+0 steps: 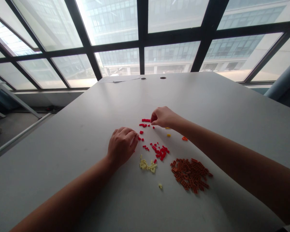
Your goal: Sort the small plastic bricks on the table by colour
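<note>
My right hand [163,117] is closed in a pinch at the right end of a red brick row [145,120]; whatever lies between the fingertips is hidden. Bent fingers of my left hand [122,142] press together low over the table, beside small red toy bricks [141,132]. Red shows at its fingertips, but I cannot tell whether it is held. Between the hands lies a short line of red bricks [143,125]. Nearer to me is a loose red brick pile [161,152].
Cream bricks [147,166] lie in front of the red pile, with one cream piece [160,186] apart. A large brown brick heap [190,174] sits to the right. Yellow [168,135] and orange bricks [184,138] are near my right forearm. The white table [87,129] reaches toward windows.
</note>
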The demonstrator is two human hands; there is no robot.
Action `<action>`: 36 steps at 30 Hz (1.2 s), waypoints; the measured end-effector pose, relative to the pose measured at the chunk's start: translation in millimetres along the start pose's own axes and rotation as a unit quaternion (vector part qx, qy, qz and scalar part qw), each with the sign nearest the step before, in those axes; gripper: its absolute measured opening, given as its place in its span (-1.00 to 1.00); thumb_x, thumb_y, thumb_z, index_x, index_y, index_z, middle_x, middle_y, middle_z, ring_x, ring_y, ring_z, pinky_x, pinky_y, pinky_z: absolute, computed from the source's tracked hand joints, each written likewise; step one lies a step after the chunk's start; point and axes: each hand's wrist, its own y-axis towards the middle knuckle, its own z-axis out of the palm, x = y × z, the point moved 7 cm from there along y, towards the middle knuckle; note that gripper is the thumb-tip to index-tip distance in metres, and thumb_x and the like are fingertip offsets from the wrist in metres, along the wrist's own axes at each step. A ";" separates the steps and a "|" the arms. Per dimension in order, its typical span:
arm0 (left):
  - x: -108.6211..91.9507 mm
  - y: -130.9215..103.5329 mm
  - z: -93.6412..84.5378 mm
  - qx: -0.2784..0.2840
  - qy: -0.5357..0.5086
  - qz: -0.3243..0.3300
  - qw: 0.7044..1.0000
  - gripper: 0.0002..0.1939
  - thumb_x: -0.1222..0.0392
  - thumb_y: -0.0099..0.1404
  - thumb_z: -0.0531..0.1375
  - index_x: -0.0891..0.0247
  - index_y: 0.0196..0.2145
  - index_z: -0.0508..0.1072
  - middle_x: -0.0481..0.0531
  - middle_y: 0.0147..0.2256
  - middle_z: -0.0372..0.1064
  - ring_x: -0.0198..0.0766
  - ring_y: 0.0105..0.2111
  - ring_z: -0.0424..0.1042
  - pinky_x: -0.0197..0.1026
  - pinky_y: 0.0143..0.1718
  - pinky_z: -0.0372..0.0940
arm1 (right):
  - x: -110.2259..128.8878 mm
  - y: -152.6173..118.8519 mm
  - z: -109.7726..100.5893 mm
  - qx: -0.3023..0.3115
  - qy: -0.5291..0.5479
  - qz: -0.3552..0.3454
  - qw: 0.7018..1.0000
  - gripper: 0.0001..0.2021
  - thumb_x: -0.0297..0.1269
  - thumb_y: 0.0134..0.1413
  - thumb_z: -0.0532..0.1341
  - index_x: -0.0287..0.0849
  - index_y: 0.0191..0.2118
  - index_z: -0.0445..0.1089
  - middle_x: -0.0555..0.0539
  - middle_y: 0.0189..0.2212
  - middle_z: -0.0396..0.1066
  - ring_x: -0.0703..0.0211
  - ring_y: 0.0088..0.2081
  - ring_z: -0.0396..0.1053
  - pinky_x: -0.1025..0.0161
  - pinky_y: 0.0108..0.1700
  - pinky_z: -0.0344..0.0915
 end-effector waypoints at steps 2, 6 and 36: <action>0.0 -0.3 0.7 0.001 -0.002 0.000 1.000 -0.79 0.22 0.33 0.08 0.24 -0.38 0.49 0.06 -0.32 0.50 -0.14 -0.28 0.42 -0.07 -0.17 0.26 | -2.2 -6.1 -1.1 0.003 -0.008 -0.006 1.000 -0.87 -0.38 -0.11 0.35 -0.19 -0.33 0.58 -0.13 -0.37 0.55 0.13 -0.32 0.46 0.29 -0.31 0.34; 0.1 0.1 0.3 -0.001 -0.002 0.000 1.000 -0.78 0.21 0.34 0.08 0.24 -0.39 0.49 0.07 -0.32 0.50 -0.14 -0.28 0.42 -0.08 -0.18 0.26 | -4.0 -11.0 1.4 0.012 -0.019 -0.002 1.000 -0.86 -0.38 -0.12 0.35 -0.18 -0.33 0.59 -0.11 -0.35 0.56 0.14 -0.31 0.46 0.29 -0.29 0.33; -0.1 0.2 -2.2 0.002 -0.008 0.000 1.000 -0.77 0.21 0.34 0.06 0.23 -0.38 0.49 0.08 -0.32 0.49 -0.16 -0.29 0.42 -0.06 -0.17 0.28 | 17.6 -105.1 25.1 -0.069 0.048 -0.214 0.973 -0.85 -0.46 0.07 0.22 -0.11 -0.32 0.52 -0.07 -0.33 0.52 0.23 -0.35 0.42 0.24 -0.20 0.16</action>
